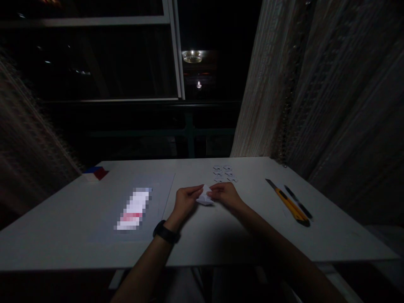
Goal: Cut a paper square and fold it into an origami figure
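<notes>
A small piece of folded white paper (205,198) is held between both hands, just above the middle of the white table (195,244). My left hand (186,202), with a dark watch (166,232) on its wrist, pinches the paper's left side. On the other side, the fingers of my right hand (226,194) close on its right edge. Beyond the hands, several small pieces with dark marks (224,172) lie in two columns; the dim light hides their detail.
To the left, a blurred bright phone-like screen (134,209) lies on a pale sheet (164,193). A red, white and blue cube (95,173) sits at the far left. On the right are a yellow utility knife (289,204), its blade showing, and a dark pen (298,202). Curtains (261,84) flank the window.
</notes>
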Motion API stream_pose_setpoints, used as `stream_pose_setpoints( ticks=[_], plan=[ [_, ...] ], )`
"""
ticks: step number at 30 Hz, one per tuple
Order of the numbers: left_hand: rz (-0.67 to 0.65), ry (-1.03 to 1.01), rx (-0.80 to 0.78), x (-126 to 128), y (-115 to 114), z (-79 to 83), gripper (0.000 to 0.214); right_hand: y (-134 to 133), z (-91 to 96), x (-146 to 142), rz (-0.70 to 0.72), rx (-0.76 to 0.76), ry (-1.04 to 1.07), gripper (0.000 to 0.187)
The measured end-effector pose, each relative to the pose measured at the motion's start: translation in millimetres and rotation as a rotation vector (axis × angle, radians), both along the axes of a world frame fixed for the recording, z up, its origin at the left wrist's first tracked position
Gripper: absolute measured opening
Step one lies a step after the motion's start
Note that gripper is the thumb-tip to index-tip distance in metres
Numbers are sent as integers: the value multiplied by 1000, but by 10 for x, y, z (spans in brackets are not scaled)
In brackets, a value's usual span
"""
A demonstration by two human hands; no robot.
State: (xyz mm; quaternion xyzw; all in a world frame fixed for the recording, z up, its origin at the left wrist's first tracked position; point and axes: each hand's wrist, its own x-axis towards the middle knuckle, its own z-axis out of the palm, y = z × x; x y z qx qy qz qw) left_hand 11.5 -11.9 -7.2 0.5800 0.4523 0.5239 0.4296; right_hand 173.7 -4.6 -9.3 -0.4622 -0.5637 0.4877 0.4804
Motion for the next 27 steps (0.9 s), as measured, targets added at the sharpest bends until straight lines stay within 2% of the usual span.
stream_pose_setpoints(
  ticks=[4, 7, 12, 18, 27],
  plan=[
    [34, -30, -17, 0, -22, 44, 34, 18, 29, 54, -20, 80, -124, 29],
    [6, -30, -44, 4, -38, 65, 39, 36, 16, 80, -18, 132, -157, 28],
    [-97, -29, -106, 10, -43, 65, 34, 26, 33, 94, 62, 45, -40, 31],
    [-117, -158, -173, -8, -10, 32, 36, 20, 130, 138, 88, -27, 133, 34],
    [-194, -176, -172, -3, -23, 43, 38, 23, 127, 185, 154, 42, -22, 35]
  ],
)
